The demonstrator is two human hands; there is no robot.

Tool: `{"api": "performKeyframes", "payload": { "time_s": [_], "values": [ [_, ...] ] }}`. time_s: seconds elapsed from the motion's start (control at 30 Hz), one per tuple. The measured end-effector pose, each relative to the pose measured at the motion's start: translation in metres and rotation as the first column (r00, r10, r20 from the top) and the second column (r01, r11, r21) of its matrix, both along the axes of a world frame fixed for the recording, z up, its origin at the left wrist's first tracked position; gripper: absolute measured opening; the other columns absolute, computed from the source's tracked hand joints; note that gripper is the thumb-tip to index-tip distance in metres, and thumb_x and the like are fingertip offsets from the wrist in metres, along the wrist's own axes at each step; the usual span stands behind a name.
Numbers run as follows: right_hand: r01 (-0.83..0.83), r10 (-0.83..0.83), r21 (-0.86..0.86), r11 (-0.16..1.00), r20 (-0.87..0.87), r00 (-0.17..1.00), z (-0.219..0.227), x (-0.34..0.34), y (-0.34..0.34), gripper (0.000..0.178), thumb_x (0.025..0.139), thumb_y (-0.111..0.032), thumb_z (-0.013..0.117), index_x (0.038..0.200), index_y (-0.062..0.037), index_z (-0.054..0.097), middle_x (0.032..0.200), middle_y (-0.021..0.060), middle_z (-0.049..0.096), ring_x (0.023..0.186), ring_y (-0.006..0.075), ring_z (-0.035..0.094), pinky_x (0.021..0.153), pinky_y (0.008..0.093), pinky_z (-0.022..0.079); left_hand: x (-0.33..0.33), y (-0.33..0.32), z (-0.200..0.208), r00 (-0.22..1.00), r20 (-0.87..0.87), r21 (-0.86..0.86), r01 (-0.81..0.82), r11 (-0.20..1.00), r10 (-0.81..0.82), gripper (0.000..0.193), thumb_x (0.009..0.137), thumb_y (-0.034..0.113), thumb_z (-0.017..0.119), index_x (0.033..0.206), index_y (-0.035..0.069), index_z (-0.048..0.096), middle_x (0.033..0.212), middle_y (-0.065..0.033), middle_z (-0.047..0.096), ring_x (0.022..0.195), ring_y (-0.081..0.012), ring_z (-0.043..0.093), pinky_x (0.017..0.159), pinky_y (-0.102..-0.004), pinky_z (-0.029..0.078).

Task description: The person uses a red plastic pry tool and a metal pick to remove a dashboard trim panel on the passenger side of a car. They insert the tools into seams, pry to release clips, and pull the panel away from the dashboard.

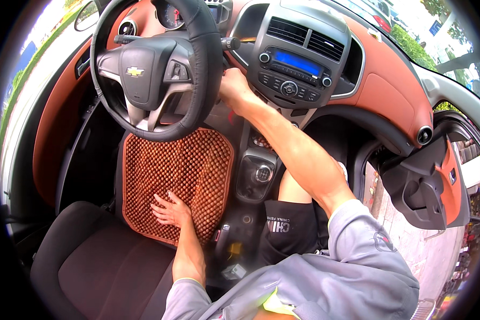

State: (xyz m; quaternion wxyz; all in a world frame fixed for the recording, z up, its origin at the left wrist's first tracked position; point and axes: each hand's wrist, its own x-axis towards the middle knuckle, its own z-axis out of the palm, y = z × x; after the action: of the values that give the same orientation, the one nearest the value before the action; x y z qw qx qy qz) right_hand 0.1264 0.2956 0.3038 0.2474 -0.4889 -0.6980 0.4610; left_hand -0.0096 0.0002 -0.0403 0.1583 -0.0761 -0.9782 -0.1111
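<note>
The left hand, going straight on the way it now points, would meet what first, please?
The left hand would probably run over more of the beaded seat cover first, toward its brown left border; whether they touch is unclear.

One left hand [172,211], one right hand [233,89] — two in all, both bare. One beaded seat cover [178,165]. One steering wheel [204,64], with two stalks [125,39]. One gear lever [263,173]. One blue radio display [297,63]; three round knobs [289,88] near it. Four air vents [288,30] visible — two rectangular, two round. One wing mirror [87,16].
</note>
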Motion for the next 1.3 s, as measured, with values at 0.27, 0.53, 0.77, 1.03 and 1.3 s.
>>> {"api": "performKeyframes", "payload": {
  "time_s": [0.27,0.53,0.77,1.03,1.3],
  "values": [
    [-0.423,-0.055,0.572,0.702,0.637,0.769,0.024,0.002,-0.018,0.018,0.085,-0.019,0.066,0.085,-0.0043,0.076,0.084,0.0167,0.076,0.082,0.0336,0.076,0.07,0.0426,0.061,0.002,-0.002,0.001,1.0,0.003,0.004,0.011,1.0,-0.011,0.067,0.1,0.064,0.048,0.156,0.026,0.044,0.161,-0.0169,0.039,0.146,-0.0374,0.038,0.117,-0.0593,0.029],
    [-0.475,-0.022,0.533,0.701,0.681,0.732,0.039,0.021,-0.031,0.019,0.087,-0.018,0.065,0.085,-0.0028,0.075,0.083,0.0153,0.076,0.079,0.0323,0.077,0.068,0.0428,0.061,0.008,0.005,0.002,1.0,0.024,0.02,0.012,1.0,-0.012,0.066,0.1,0.063,0.048,0.156,0.027,0.044,0.162,-0.0144,0.038,0.147,-0.0367,0.037,0.117,-0.0608,0.028],
    [-0.322,0.04,0.36,0.876,0.611,0.791,0.004,0.122,-0.065,0.03,0.088,-0.027,0.061,0.086,0.0015,0.071,0.076,0.0208,0.073,0.08,0.0391,0.074,0.081,0.0471,0.059,0.002,0.002,-0.001,1.0,0.004,0.002,0.006,1.0,-0.006,0.067,0.101,0.064,0.046,0.156,0.027,0.043,0.162,-0.0156,0.037,0.147,-0.0374,0.036,0.116,-0.0615,0.028],
    [-0.603,0.325,0.077,0.794,0.784,0.529,-0.115,0.153,-0.012,0.036,0.088,-0.038,0.071,0.1,-0.0048,0.075,0.088,0.019,0.075,0.094,0.0384,0.072,0.086,0.0493,0.056,0.003,0.002,0.0,1.0,0.014,-0.019,0.029,0.999,-0.028,0.068,0.101,0.065,0.045,0.157,0.027,0.041,0.16,-0.0162,0.038,0.146,-0.0369,0.036,0.117,-0.0611,0.028],
    [-0.482,0.366,0.022,0.876,0.62,0.694,-0.132,0.18,-0.007,0.032,0.091,-0.034,0.069,0.099,-0.0047,0.077,0.086,0.0202,0.074,0.086,0.039,0.072,0.08,0.0459,0.056,-0.004,-0.003,-0.007,0.995,0.091,0.016,0.04,0.999,-0.041,0.07,0.102,0.067,0.039,0.159,0.027,0.037,0.164,-0.0165,0.033,0.15,-0.0364,0.03,0.12,-0.0611,0.021]
  ]
}}
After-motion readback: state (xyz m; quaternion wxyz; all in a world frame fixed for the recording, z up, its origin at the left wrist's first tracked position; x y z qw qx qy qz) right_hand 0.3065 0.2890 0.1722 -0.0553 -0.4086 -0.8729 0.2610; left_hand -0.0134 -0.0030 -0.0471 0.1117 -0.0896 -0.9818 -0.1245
